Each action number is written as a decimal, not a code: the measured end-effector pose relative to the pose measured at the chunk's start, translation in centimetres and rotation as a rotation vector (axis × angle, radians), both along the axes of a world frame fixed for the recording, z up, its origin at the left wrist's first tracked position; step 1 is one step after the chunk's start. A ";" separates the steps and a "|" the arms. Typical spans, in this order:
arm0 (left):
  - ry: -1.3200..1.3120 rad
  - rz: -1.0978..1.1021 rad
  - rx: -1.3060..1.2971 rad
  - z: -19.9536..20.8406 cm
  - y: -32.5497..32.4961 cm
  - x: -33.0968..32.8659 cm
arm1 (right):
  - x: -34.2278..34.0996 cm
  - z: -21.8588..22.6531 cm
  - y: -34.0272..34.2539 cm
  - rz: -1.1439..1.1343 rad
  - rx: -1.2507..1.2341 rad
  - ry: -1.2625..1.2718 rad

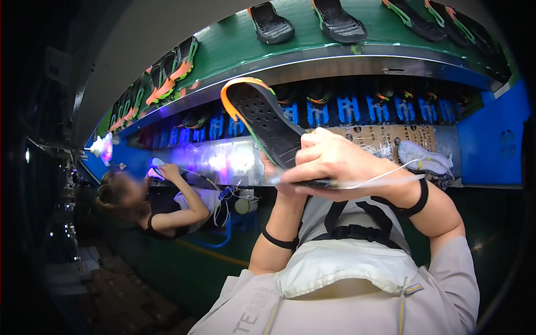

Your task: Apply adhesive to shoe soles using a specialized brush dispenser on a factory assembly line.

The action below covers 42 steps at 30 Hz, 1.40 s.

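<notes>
Both Hands Busy at a Black Sole Above the Metal Bench

A black shoe sole [259,114] with an orange and green rim was held up in front of the worker, its orange-edged end pointing up and to the left, over the near side of a metal bench [243,159]. The left hand [268,166] gripped the lower end from beneath, digits at the edge; most of it was hidden. The right hand [338,159] lay across that same end, fingers bent and drawn together. A pale rod [385,180], badly blurred, ran beneath it; whether the fingers pinched the rod or the sole could not be told. Black bands [421,198] circled both forearms.

To the right, a light grey shoe [425,158] lay just beside perforated cardboard [385,148]. Behind the bench stood a row of blue racks [348,111], and above them more soles [339,22] lay spaced along a green surface [223,44]. At left, a co-worker [187,206] bent over a pale object [157,162] near a glowing lamp [103,148].
</notes>
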State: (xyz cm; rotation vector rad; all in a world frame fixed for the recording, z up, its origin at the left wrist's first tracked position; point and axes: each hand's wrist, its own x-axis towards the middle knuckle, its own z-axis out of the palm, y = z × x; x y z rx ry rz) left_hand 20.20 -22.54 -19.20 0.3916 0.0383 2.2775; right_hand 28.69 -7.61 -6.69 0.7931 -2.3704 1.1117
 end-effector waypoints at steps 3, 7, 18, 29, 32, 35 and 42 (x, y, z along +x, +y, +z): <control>0.029 0.288 -0.525 1.3 -0.5 0.1 | 0.4 0.3 0.5 -0.199 -0.203 -0.008; 0.098 0.026 -0.093 3.4 1.1 -0.8 | 0.5 -0.1 0.8 -0.025 0.071 0.017; 0.203 -0.126 -0.375 5.9 -0.2 -3.3 | 2.2 2.7 3.8 0.149 -0.114 -0.312; 0.492 -0.226 -0.867 9.4 -0.3 -6.1 | 1.8 1.9 4.3 0.053 0.377 -0.242; 0.610 -0.255 -0.967 9.8 -0.4 -6.2 | 2.2 2.2 4.7 0.184 0.346 -0.277; 0.686 -0.243 -0.961 10.1 -0.2 -6.3 | 2.3 2.2 5.3 0.007 0.307 -0.150; 0.639 -0.284 -1.000 10.1 -0.9 -5.9 | 3.2 2.3 6.7 -0.179 0.284 -0.096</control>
